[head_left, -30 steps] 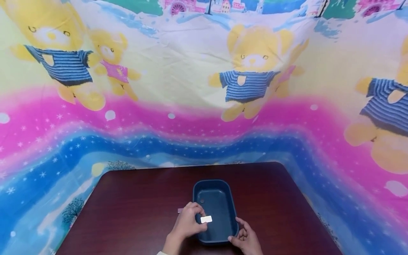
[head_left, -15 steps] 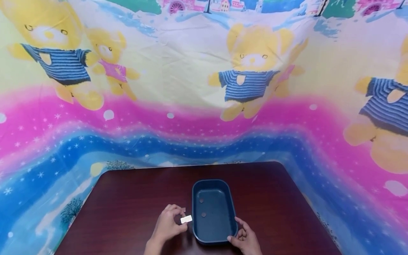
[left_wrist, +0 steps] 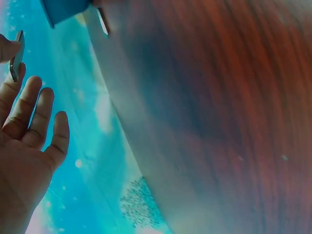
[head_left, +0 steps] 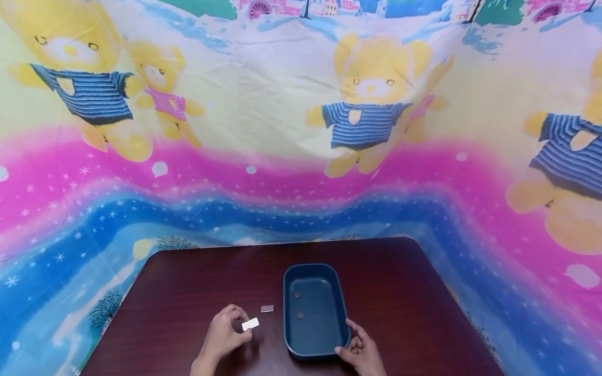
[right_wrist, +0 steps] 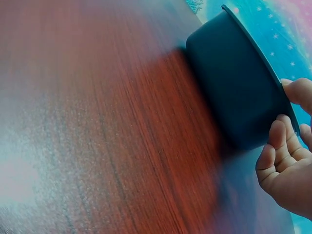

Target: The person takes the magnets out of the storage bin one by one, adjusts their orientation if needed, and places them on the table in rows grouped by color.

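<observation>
Between thumb and finger, my left hand [head_left: 224, 334] pinches a small flat rectangular piece [head_left: 250, 324] that shines white. In the left wrist view this piece [left_wrist: 17, 56] appears thin and edge-on, with the other fingers of the left hand [left_wrist: 29, 131] spread loosely. A dark blue-green rectangular tub [head_left: 316, 334] stands to its right on the table. My right hand [head_left: 361, 351] grips the tub's near right corner, thumb at the rim and fingers against the outer wall [right_wrist: 239, 83]. Two small brownish discs [head_left: 300, 316] lie on the tub's floor. A second small rectangular piece [head_left: 267, 309] lies left of the tub.
The dark red-brown wooden table [head_left: 197, 282] has rounded far corners. Behind it and along both sides hangs a cloth [head_left: 263, 130] printed with teddy bears and snowflakes.
My left hand has moved left from over the tub, still pinching the shiny piece. The second piece, earlier mostly behind that hand, and both discs now show. My right hand stays on the tub.
</observation>
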A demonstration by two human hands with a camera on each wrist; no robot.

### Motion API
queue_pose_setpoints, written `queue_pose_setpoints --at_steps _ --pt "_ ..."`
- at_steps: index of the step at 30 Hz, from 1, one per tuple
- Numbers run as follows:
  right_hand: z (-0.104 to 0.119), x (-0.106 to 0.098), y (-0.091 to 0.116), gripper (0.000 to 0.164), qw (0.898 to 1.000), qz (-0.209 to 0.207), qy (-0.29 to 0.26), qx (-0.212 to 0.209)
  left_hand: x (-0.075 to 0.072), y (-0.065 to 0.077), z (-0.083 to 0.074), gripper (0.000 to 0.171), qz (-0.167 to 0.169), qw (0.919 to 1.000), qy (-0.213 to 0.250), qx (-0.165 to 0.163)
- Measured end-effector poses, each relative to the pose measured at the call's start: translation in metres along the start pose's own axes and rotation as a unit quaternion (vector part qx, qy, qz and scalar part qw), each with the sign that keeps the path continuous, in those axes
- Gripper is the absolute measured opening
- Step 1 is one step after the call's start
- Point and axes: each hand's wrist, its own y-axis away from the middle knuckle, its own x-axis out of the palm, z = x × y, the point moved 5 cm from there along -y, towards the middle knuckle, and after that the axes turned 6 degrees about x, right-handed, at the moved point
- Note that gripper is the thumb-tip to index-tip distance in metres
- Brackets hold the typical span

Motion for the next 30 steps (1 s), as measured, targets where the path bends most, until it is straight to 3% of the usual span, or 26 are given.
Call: queue_pose_setpoints --at_steps 6,11,18,30 --pt "0.01 0.003 0.006 0.077 1.0 0.006 -0.005 0.016 -0.001 0.009 0.021 0.031 -0.011 0.9995 0.001 -0.029" --pt "0.026 0.003 0.014 0.075 1.0 0.008 -0.01 0.017 0.003 0.012 0.041 0.027 0.006 0.9978 0.008 -0.065" --pt "0.005 0.001 0.002 0.077 1.0 0.006 -0.022 0.017 0.006 0.015 0.068 0.026 0.051 0.9917 -0.016 -0.117" --pt "-0.004 0.0 0.0 0.079 0.999 0.008 -0.031 0.023 0.012 0.015 0.096 0.02 0.123 0.9685 -0.038 -0.214"
